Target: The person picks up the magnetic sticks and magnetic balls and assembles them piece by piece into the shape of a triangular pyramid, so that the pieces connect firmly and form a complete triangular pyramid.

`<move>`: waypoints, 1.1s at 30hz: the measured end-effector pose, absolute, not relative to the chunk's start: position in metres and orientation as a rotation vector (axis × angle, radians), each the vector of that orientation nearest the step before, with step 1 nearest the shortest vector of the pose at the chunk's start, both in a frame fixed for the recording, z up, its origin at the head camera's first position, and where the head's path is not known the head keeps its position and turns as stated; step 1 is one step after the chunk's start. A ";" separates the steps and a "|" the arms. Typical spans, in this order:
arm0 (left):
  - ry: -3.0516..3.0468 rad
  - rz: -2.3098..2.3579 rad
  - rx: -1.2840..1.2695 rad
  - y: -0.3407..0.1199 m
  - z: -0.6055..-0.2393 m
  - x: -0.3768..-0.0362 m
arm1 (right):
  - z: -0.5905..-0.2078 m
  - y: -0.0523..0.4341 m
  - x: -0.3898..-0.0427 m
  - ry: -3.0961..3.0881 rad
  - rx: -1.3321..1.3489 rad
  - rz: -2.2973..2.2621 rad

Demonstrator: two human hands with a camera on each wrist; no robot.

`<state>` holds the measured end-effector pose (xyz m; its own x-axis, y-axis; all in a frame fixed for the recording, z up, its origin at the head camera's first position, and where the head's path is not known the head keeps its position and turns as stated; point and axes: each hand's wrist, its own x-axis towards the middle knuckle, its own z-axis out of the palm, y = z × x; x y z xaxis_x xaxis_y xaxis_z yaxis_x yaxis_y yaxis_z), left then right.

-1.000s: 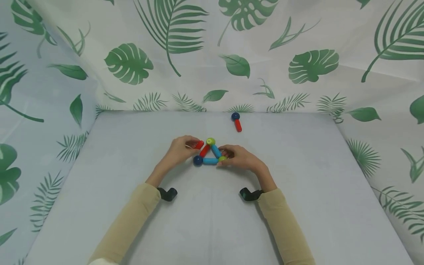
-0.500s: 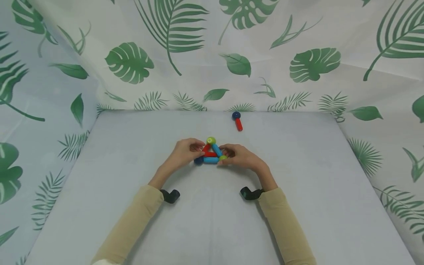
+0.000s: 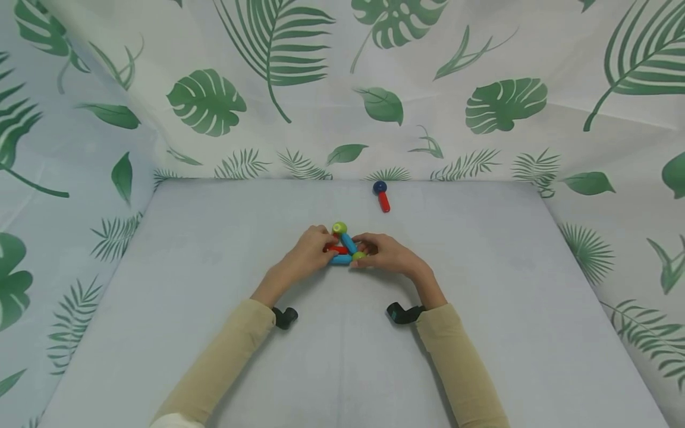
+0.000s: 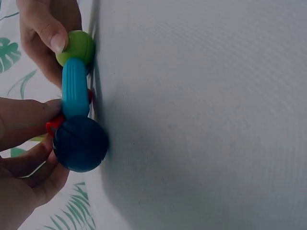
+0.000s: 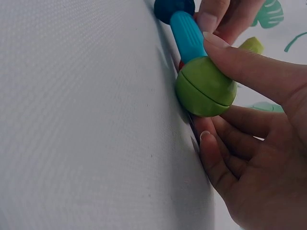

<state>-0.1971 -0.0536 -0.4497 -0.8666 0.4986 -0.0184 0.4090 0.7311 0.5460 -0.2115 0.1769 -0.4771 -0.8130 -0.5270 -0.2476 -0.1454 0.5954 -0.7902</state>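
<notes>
A triangle of magnetic-looking rods and balls lies mid-table, with a green ball (image 3: 339,228) at its far corner. My right hand (image 3: 389,254) holds the green ball (image 5: 205,88) at its near right corner between thumb and fingers. My left hand (image 3: 310,252) pinches a loose red rod (image 3: 338,250) at the left corner. The dark blue ball (image 4: 80,143) there is hidden from the head view by my left hand. A light blue rod (image 4: 75,88) joins it to the right-hand green ball; another light blue rod (image 3: 349,242) forms the right side.
Farther back on the white table (image 3: 481,249) lies a red rod (image 3: 384,202) attached to a dark blue ball (image 3: 380,187). A leaf-patterned cloth (image 3: 321,119) rises behind the table and at both sides. Dark wrist cameras (image 3: 401,313) sit below each hand.
My left hand has moved right and slightly nearer with the red rod, bringing it to the triangle's left corner and covering the dark blue ball. My right hand stays at the green ball.
</notes>
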 end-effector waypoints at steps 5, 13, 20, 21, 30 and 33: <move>2.764 0.826 0.743 -0.059 -0.449 -0.194 | -0.475 0.176 -0.210 2.364 -0.524 -1.110; 2.755 0.848 0.603 -0.066 -0.443 -0.191 | -0.473 0.176 -0.210 2.362 -0.531 -1.115; 2.739 0.927 0.486 -0.075 -0.439 -0.189 | -0.474 0.176 -0.211 2.361 -0.526 -1.115; 2.737 0.942 0.477 -0.076 -0.438 -0.188 | -0.474 0.176 -0.211 2.362 -0.525 -1.116; 2.746 0.907 0.560 -0.088 -0.433 -0.188 | -0.476 0.177 -0.212 2.358 -0.534 -1.105; 2.750 0.907 0.564 -0.089 -0.436 -0.188 | -0.476 0.177 -0.211 2.357 -0.543 -1.110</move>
<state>-0.1876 -0.0888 -0.4356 -0.9091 0.4121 -0.0612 0.2948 0.7402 0.6043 -0.2113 0.1766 -0.4757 -0.8082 -0.5336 -0.2491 -0.1478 0.5933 -0.7913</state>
